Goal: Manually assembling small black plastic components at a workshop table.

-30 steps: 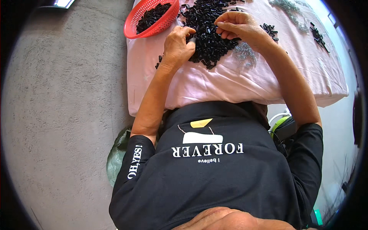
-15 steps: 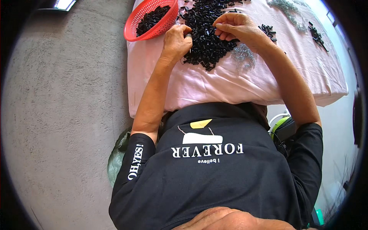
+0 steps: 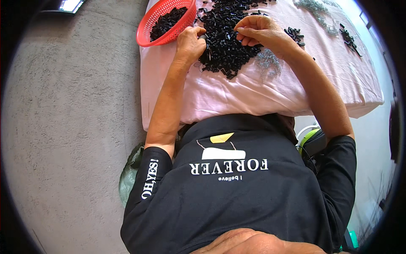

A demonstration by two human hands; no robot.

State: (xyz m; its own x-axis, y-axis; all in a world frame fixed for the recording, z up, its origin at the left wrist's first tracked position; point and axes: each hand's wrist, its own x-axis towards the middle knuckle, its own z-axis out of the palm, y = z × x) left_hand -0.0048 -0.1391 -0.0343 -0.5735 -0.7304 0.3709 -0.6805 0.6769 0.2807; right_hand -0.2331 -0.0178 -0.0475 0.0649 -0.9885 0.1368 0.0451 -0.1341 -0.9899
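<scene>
A big heap of small black tube-shaped pieces [image 3: 226, 59] lies on the pink cloth between my hands. My left hand [image 3: 190, 44] is at the heap's left edge, fingers curled closed. A dark band or piece shows by its fingers and a thin shiny bit just below; what it grips is hidden. Over the right part of the heap, my right hand [image 3: 260, 33] pinches thumb and forefinger together. Whatever sits in that pinch is too small to make out. Below my right hand is a small pile of thin silvery metal pieces [image 3: 269, 63].
At the far left a red perforated basket [image 3: 144, 36] stands tilted, with more black pieces inside. Small black clusters [image 3: 294, 36] lie right of the heap. More silvery pieces [image 3: 317, 12] are at the far right. The table's cloth [image 3: 237, 99] drapes over its near edge.
My left hand has shifted slightly left, away from the heap and toward the basket. My right hand has hardly moved and keeps its pinch.
</scene>
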